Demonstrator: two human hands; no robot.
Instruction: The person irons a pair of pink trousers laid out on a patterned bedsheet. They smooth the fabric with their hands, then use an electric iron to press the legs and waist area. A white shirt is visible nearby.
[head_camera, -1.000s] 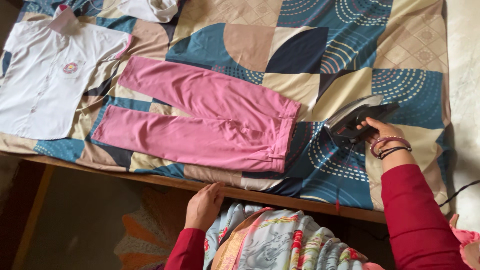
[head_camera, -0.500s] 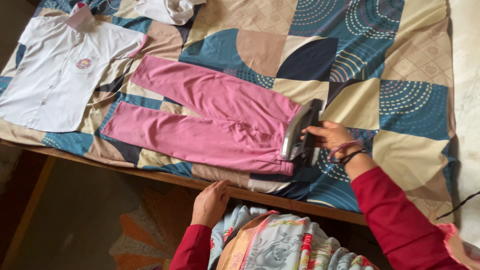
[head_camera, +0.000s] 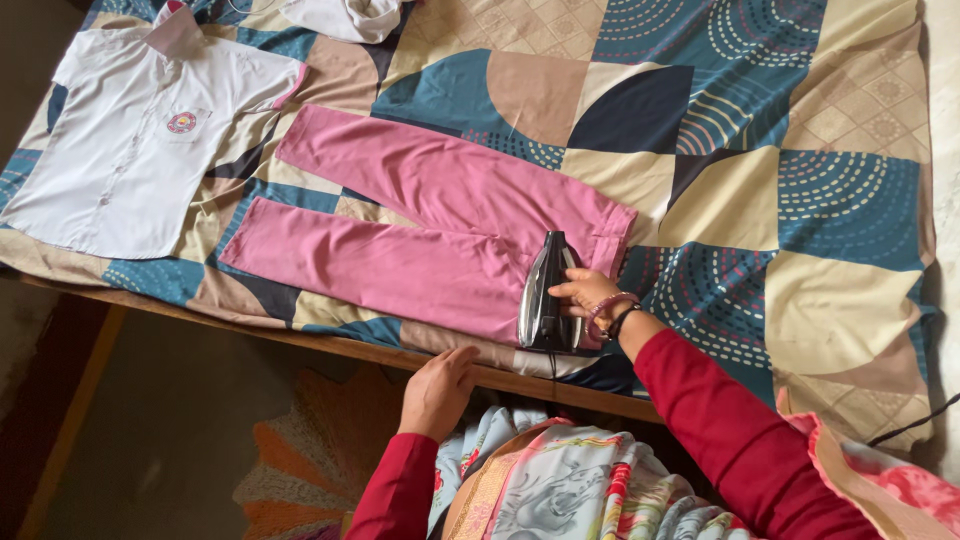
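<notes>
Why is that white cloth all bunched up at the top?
The small white cloth at the far edge lies crumpled, unlike the flat white shirt and the pink trousers under the iron that the right hand holds. Nothing else looks odd.

Matt pink cloth trousers (head_camera: 420, 230), glossy dark plastic-and-metal iron (head_camera: 548, 295), patterned cotton cover (head_camera: 820, 200).

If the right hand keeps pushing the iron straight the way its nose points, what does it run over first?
The right hand holds the iron, nose toward the far side. It would likely cross the pink trousers' waistband first, then the patterned bedcover. Nothing else seems to lie in that line.
</notes>
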